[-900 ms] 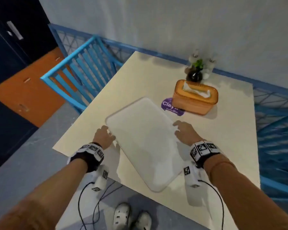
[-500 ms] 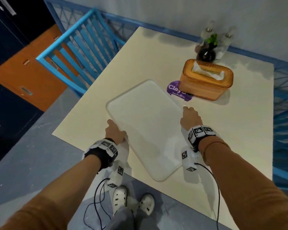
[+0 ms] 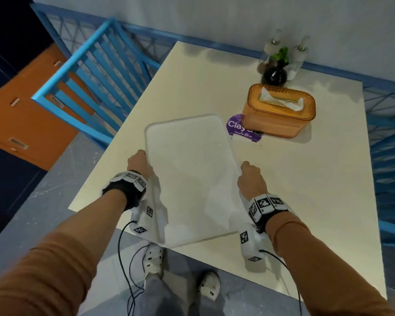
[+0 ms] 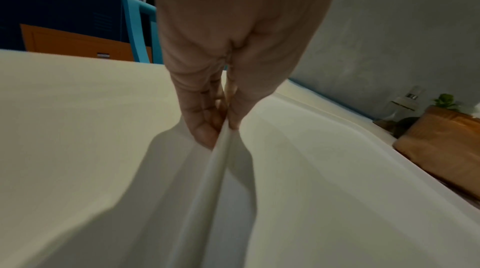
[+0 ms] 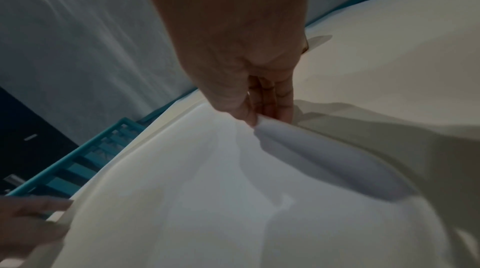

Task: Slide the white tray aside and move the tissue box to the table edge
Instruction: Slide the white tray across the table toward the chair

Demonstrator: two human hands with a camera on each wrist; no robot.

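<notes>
Hands gripping white tray, cream table, blue railing

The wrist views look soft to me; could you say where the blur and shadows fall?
Left wrist view: the white tray rim smears toward the lens, left hand shadowed. Right wrist view: right hand dark, wall streaked. Head view: fairly sharp, straight edges bowed.

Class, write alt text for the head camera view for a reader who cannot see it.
Both hands, left hand and right hand, pinch the long edges of a white tray on a cream table. Beyond it stand an orange tissue box, partly on a purple sticker, and a black vase.
</notes>
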